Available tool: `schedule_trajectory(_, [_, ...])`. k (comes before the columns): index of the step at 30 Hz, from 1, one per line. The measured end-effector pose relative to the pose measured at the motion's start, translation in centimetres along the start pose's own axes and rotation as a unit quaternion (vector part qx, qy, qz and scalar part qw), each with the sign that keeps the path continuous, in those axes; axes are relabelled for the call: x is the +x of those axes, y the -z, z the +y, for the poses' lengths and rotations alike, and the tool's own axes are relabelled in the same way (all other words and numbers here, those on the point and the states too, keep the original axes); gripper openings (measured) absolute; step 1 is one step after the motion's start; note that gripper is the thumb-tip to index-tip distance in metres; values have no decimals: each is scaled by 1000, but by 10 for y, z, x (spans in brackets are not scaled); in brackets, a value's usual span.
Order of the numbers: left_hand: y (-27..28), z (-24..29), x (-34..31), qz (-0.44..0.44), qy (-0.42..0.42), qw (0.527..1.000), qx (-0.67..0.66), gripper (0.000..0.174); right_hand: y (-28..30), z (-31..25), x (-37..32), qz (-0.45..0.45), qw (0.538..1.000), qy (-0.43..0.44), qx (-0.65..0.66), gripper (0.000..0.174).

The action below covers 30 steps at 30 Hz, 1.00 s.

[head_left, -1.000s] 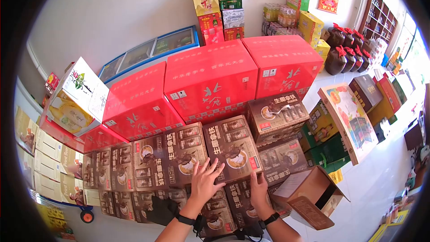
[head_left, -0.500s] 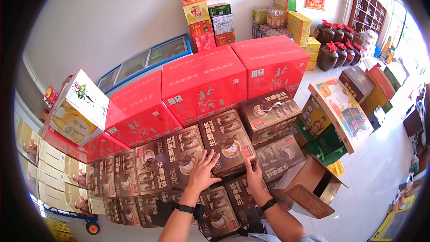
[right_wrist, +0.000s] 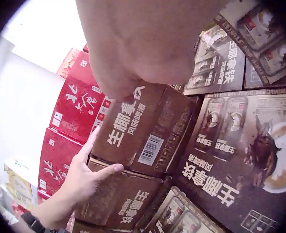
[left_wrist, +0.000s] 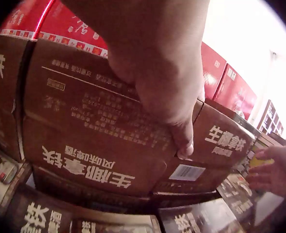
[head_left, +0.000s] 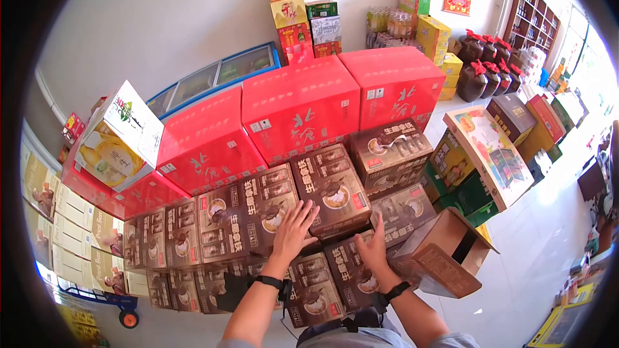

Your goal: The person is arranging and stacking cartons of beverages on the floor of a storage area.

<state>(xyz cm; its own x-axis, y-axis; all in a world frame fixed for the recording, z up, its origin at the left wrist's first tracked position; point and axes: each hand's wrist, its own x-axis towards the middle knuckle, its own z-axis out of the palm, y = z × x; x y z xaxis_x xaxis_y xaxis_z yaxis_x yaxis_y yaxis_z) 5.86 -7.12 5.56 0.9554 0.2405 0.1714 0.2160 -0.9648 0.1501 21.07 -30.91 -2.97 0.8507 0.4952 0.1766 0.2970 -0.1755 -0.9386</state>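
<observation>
A brown coconut-latte carton [head_left: 329,183] lies in the upper layer of matching cartons, against the tall red boxes. My left hand [head_left: 295,229] rests with fingers extended across its near left edge and the neighbouring carton [head_left: 267,203]. In the left wrist view, that hand's thumb [left_wrist: 185,148] lies down the carton's front face, left of a white barcode label [left_wrist: 187,172]. My right hand [head_left: 374,251] is just off the near right corner, thumb spread, above a lower-layer carton [head_left: 348,274]. The right wrist view hides most of its fingers.
Red boxes [head_left: 300,100] line the back of the stack. Another brown carton [head_left: 393,154] stands at the right rear. An opened, tilted cardboard box [head_left: 445,258] sits at the right edge, with a light-coloured gift box [head_left: 493,154] beyond it. A blue hand truck [head_left: 119,306] stands at the left.
The carton has shifted away from me, closer to the red boxes. My right hand has come off its near right corner and its thumb has spread; the left hand stays on the near left edge.
</observation>
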Motion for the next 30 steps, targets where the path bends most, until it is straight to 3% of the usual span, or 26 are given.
schedule_trajectory(4, [-2, -3, 1, 4, -3, 1000, -3, 111, 8, -6, -24, -5, 998, 7, -61, 99])
schedule_trajectory(6, [-3, -4, -1, 3, 4, 1000, -15, 111, 14, -16, -39, -29, 995, 39, -83, 80])
schedule_trajectory(8, [-2, 1, -18, 48, 20, 997, -49, 98, 22, -19, -52, -90, 986, 68, -121, 67])
schedule_trajectory(9, [12, 11, -30, 73, 35, 993, -82, 94, 26, -23, -61, -134, 984, 66, -102, 53])
schedule_trajectory(10, [19, 17, -43, 97, 50, 987, -115, 89, 25, -19, -70, -177, 973, 92, -119, 52])
schedule_trajectory(11, [11, 21, -68, 134, 44, 981, -130, 72, 24, -13, -80, -219, 959, 117, -134, 51])
schedule_trajectory(12, [3, 26, -99, 111, 57, 981, -149, 67, 24, -8, -91, -261, 943, 142, -147, 50])
schedule_trajectory(13, [-5, 30, -133, 88, 71, 979, -168, 62, 24, -1, -99, -337, 921, 116, -158, 62])
schedule_trajectory(15, [-36, 35, -206, 19, 116, 971, -208, 71, 18, -2, -118, -406, 878, 148, -207, 75])
schedule_trajectory(16, [-41, 41, -234, 0, 138, 968, -212, 79, 15, -2, -125, -438, 853, 167, -231, 82])
schedule_trajectory(17, [-44, 46, -258, -18, 159, 963, -216, 88, 14, 6, -135, -479, 822, 177, -252, 107])
schedule_trajectory(18, [-47, 50, -281, -36, 179, 958, -220, 97, 12, 4, -140, -502, 799, 182, -276, 111])
schedule_trajectory(19, [-49, 51, -297, -72, 180, 960, -203, 123, 9, -4, -143, -524, 774, 188, -301, 116])
schedule_trajectory(21, [-56, 50, -320, -147, 186, 960, -151, 131, 3, -4, -154, -553, 728, 202, -353, 130])
schedule_trajectory(22, [-58, 49, -327, -183, 188, 957, -125, 134, 0, 8, -158, -545, 726, 210, -364, 131])
schedule_trajectory(25, [-89, 39, -341, -99, 194, 966, -140, 138, -7, 27, -161, -532, 721, 224, -383, 132])
schedule_trajectory(30, [-97, 30, -346, -123, 181, 967, -128, 138, -13, 21, -159, -541, 712, 220, -391, 132])
